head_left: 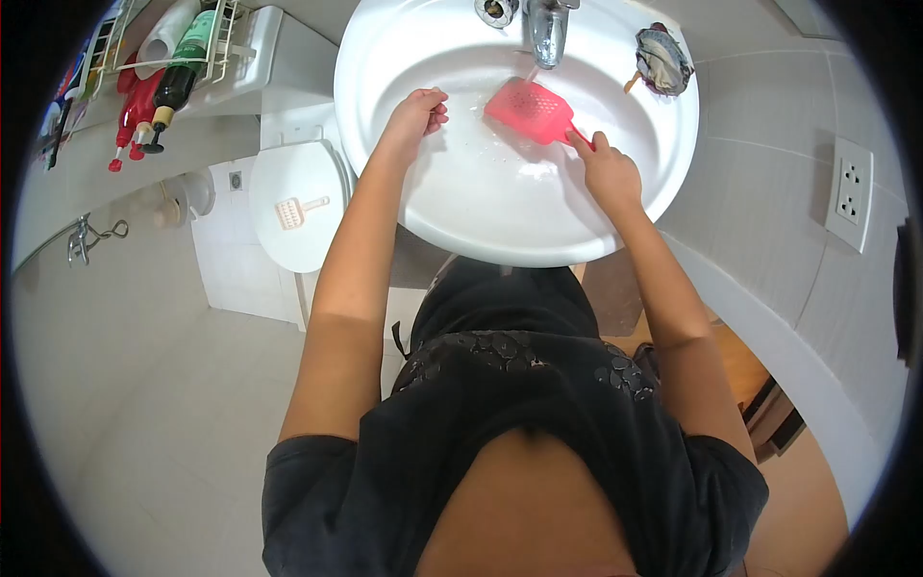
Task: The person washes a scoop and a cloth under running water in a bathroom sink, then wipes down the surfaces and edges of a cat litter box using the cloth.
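A pink litter scoop (531, 110) with a perforated blade is in the white sink (461, 207), under the faucet (548, 38). Water runs from the spout onto its blade. My right hand (612, 173) is closed around the scoop's handle at the right side of the basin. Over the left side of the basin, apart from the scoop, my left hand (418, 113) has its fingers curled in, and nothing shows in them.
Left of the sink, a beige slotted scoop (300, 212) lies on the closed toilet lid (274, 245). A wire rack (226, 43) holds bottles at upper left. A shell-like object (663, 62) rests on the sink's right rim. A wall outlet (850, 192) is at right.
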Demonstrator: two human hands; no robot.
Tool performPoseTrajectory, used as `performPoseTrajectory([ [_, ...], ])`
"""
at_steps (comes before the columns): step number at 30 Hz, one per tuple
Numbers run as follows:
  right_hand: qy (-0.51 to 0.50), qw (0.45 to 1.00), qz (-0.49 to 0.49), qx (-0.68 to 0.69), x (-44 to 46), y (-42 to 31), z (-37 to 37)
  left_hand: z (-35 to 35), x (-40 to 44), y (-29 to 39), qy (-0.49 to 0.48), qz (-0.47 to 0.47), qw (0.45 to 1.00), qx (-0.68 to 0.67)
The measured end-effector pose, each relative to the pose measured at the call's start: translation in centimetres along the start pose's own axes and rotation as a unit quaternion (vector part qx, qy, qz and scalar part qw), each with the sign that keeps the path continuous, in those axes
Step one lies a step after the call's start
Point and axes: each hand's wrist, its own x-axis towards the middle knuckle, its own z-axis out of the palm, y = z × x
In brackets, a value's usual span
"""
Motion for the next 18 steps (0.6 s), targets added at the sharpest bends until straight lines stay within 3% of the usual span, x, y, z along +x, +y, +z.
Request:
performPoseTrajectory([
  [6,0.048,0.979,-0.078,0.184,0.6,1.8,1.6,0.0,-0.5,-0.5,-0.003,-0.01,1.0,-0.011],
  [8,-0.17,0.918,-0.002,0.359,1.3,1.9,-1.0,0.0,-0.9,-0.4,0.0,-0.011,1.0,-0.021],
  [9,-0.169,0.918,-0.002,0.359,2.0,2.3,-0.9,0.1,-0.9,-0.4,0.0,-0.01,1.0,-0.02],
  [11,-0.105,0.934,-0.031,0.341,3.9,3.6,0.0,0.1,-0.8,-0.3,-0.001,-0.012,1.0,-0.02],
  [12,0.06,0.972,-0.091,0.209,5.1,4.1,1.6,0.2,-0.7,-0.3,-0.001,-0.01,1.0,-0.019],
  [13,0.061,0.972,-0.092,0.209,5.7,3.7,0.7,0.3,-0.6,-0.3,-0.009,-0.012,1.0,-0.022],
  [15,0.071,0.934,-0.09,0.338,7.3,1.9,-0.9,0.7,-0.4,-0.4,-0.017,-0.014,0.999,-0.023],
  [17,-0.019,0.808,-0.056,0.586,10.0,0.0,-0.8,1.8,-0.1,-0.4,-0.035,-0.021,0.998,-0.057],
  [18,-0.017,0.808,-0.055,0.586,10.5,-1.1,-1.3,2.4,0.1,-0.2,-0.037,-0.019,0.998,-0.056],
])
